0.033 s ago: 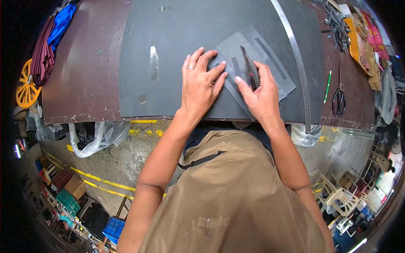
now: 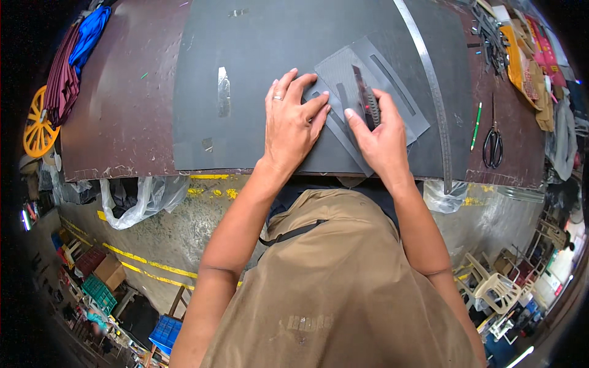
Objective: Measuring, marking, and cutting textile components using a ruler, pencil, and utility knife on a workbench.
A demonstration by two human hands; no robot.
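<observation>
A large dark grey sheet lies on a brown worktable. On it rests a lighter grey cut-out template with long slots. My left hand, a ring on one finger, presses flat with fingers spread on the template's left part. My right hand grips a utility knife with a black and red handle. Its blade points away from me along an edge of the template. The two hands lie close side by side near the table's front edge.
A long curved metal strip crosses the sheet at the right. Black scissors and a green pen lie farther right, beside piled material. A small shiny metal piece sits left of my hands. Blue and maroon cloths and a yellow wheel are at the far left.
</observation>
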